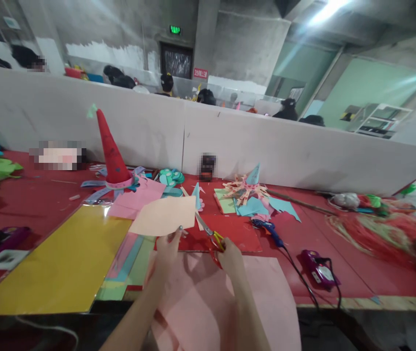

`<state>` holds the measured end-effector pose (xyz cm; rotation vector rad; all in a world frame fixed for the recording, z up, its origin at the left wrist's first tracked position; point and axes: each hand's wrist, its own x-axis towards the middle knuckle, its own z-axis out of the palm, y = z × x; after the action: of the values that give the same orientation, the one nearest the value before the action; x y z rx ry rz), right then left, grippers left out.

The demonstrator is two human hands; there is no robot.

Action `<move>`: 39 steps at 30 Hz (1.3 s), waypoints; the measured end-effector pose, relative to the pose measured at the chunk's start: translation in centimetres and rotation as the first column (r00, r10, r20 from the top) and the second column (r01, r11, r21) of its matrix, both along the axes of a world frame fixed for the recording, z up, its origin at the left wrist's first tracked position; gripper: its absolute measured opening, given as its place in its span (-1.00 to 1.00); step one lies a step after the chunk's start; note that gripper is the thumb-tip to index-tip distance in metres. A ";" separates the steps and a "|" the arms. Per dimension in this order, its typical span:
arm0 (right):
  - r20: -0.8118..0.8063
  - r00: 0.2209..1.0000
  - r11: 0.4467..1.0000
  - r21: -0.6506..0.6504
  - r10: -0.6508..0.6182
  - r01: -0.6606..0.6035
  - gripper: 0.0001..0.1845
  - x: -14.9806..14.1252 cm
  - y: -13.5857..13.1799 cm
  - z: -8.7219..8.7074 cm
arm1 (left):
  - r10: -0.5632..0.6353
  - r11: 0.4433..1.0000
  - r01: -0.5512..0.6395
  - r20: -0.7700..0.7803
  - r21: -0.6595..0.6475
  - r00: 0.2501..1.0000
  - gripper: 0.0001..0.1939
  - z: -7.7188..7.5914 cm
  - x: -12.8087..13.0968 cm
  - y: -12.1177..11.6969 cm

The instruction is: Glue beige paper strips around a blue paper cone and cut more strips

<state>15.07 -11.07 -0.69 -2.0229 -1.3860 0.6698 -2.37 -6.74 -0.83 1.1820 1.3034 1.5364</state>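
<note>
Toward eight o'clock, a glossy clear plastic sleeve (106,210) holds yellow paper (58,261). Nearer centre, the left hand (169,246) pinches curved-edged cream paper (166,215); at its four o'clock, the right hand (232,257) grips yellow-and-red-handled metal scissors (211,234).

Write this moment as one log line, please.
left hand: holding cream paper | right hand: holding scissors | blue glue gun: lying on red table

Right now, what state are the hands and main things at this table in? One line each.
Left hand: holding the cream paper
Right hand: holding the scissors
Cream paper: held, one edge curved
Scissors: blades pointing forward
Red cone: upright
Yellow sheet: lying flat
Glue gun: lying down, cord attached
Purple power strip: plug inserted
Strands: loose, spread out
</note>
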 end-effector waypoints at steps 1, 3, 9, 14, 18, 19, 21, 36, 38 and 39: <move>-0.137 0.988 0.995 0.069 -0.065 0.075 -0.88 0.6 0.1 0.2 | 0.035 0.999 -0.036 0.038 0.023 0.999 -0.73 0.9 0.1 0.1; -0.367 0.920 0.963 0.169 -0.135 0.208 -0.86 1.4 0.6 0.9 | 0.079 0.994 -0.086 0.101 0.069 0.992 -0.72 3.1 0.8 0.5; -0.585 0.808 0.909 0.296 -0.069 0.293 -0.73 -0.2 3.1 4.5 | 0.079 0.996 -0.086 0.421 -0.004 0.903 -0.69 8.6 5.5 2.8; -0.827 0.558 0.853 0.335 0.062 0.402 -0.60 -1.8 4.3 4.9 | -0.028 1.000 0.030 0.287 -0.002 0.957 -0.73 7.9 8.1 3.0; -0.800 0.596 0.889 0.321 0.069 0.327 -0.65 -2.2 4.5 2.8 | -0.124 0.991 0.130 0.140 -0.036 0.982 -0.81 6.2 8.1 2.5; -0.814 0.575 0.903 0.308 0.087 0.300 -0.64 -2.4 4.4 2.5 | -0.147 0.987 0.154 0.124 -0.045 0.981 -0.81 5.9 8.0 2.4; -0.819 0.561 0.894 0.332 0.117 0.299 -0.67 -2.9 4.2 2.5 | -0.137 0.987 0.147 0.128 -0.067 0.982 -0.79 5.9 8.0 1.9; -0.884 0.468 0.877 0.229 0.005 0.422 -0.52 -2.1 3.6 4.2 | -0.052 0.990 0.076 0.197 -0.117 0.979 -0.78 7.1 9.1 1.3; -0.878 0.479 0.881 0.226 -0.001 0.416 -0.56 -2.4 3.4 3.6 | -0.005 0.992 0.036 0.256 -0.118 0.967 -0.81 7.1 8.5 1.4; -0.861 0.508 0.884 0.251 0.018 0.395 -0.59 -2.6 3.3 3.4 | 0.016 0.993 0.017 0.279 -0.115 0.960 -0.82 7.1 8.1 1.4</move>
<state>12.45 -7.80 2.69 -1.1474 -0.5909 0.9727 5.75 -5.37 6.25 0.8559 1.1844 1.5414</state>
